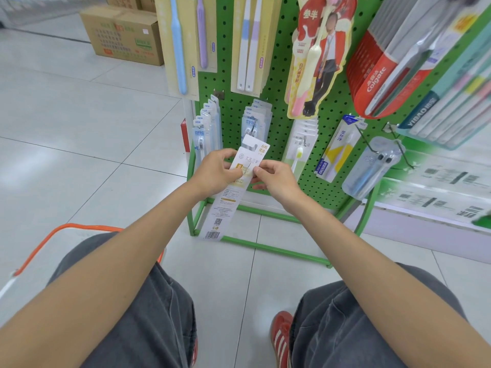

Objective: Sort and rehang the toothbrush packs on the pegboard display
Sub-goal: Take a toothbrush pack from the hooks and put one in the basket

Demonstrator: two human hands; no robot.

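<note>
A green pegboard display (281, 123) was seen from above by a crouching person, with tiled floor all round. A cardboard box (125, 35) was set on the floor at 11 o'clock, and an orange handle (79, 226) was seen at 8 o'clock. Red Colgate packs (377, 75) were hung at 2 o'clock. A row of clear packs (253, 120) was hung at 12 o'clock, directly behind the hands. A long white toothbrush pack (225, 205) was held at the centre, in front of the board's lower rows and above its green base frame (276, 251). Its long axis was tilted from 1 o'clock down to 7 o'clock, with the hanging end pointed up at the board, the barcode end lowest and the printed back turned to the viewer. The top of a second card (256, 144) was shown just behind it. The pack's upper part was pinched at its left edge by the curled left hand (216, 171) and at its right edge by the fingertips of the right hand (276, 179); the stretch between was partly hidden by them.
</note>
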